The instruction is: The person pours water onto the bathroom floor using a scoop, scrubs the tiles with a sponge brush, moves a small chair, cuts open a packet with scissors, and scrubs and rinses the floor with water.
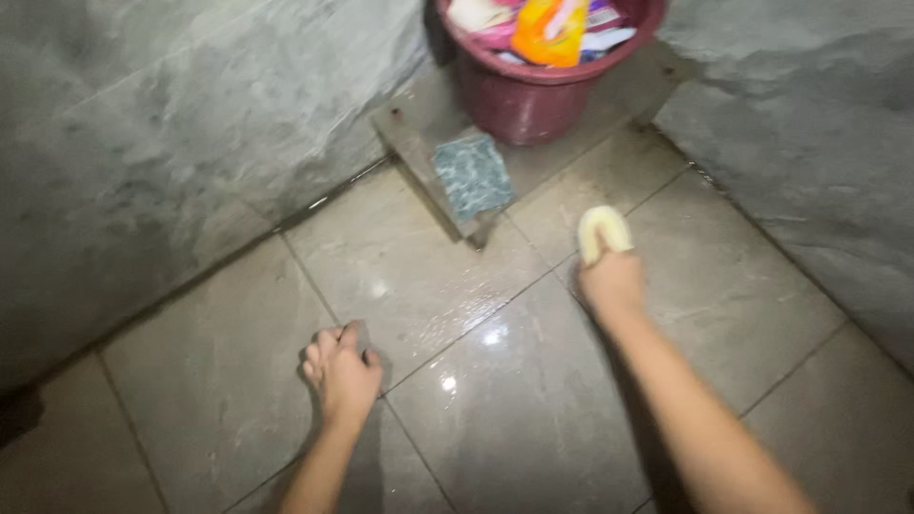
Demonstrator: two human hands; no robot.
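Observation:
My right hand (611, 283) grips a pale yellow scrub brush or sponge (603, 231) and presses it on the wet grey tiled floor (476, 314), near a grout line. My left hand (340, 373) rests on the floor to the lower left as a loose fist, knuckles down, with nothing visible in it. Both forearms reach in from the bottom edge. The tiles between the hands shine with water.
A dark red plastic bucket (533, 100) filled with colourful packets stands on a low stone slab (424, 128) in the corner. A blue-green mottled pad (473, 175) lies on that slab. Grey stone walls (162, 143) close in on the left and right.

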